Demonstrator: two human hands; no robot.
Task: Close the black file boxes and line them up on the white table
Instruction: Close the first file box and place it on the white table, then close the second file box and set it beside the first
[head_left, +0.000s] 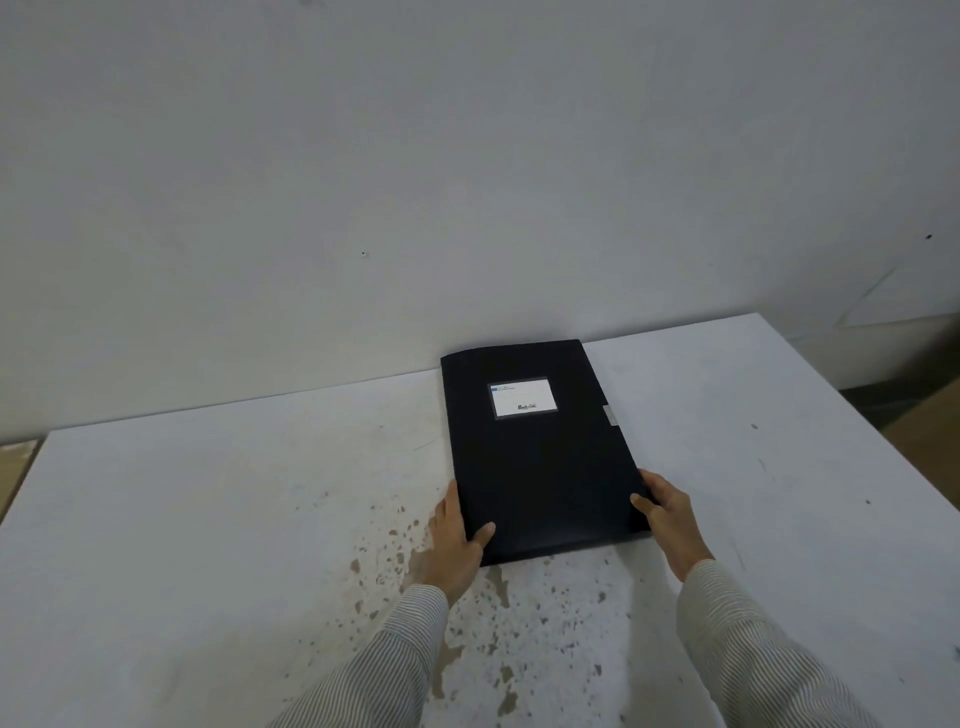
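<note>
White table (208, 519), surface chipped and stained at near centre, stands against a plain grey wall (363, 156). One black file box (540, 457) lies flat and closed, far edge touching the wall. Left hand (457, 540) and right hand (670, 514) clamp its near corners, thumbs on top.

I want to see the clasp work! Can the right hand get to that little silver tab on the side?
Probably yes. The right hand grips the black file box on the same edge as the silver tab, with nothing between them.
</note>
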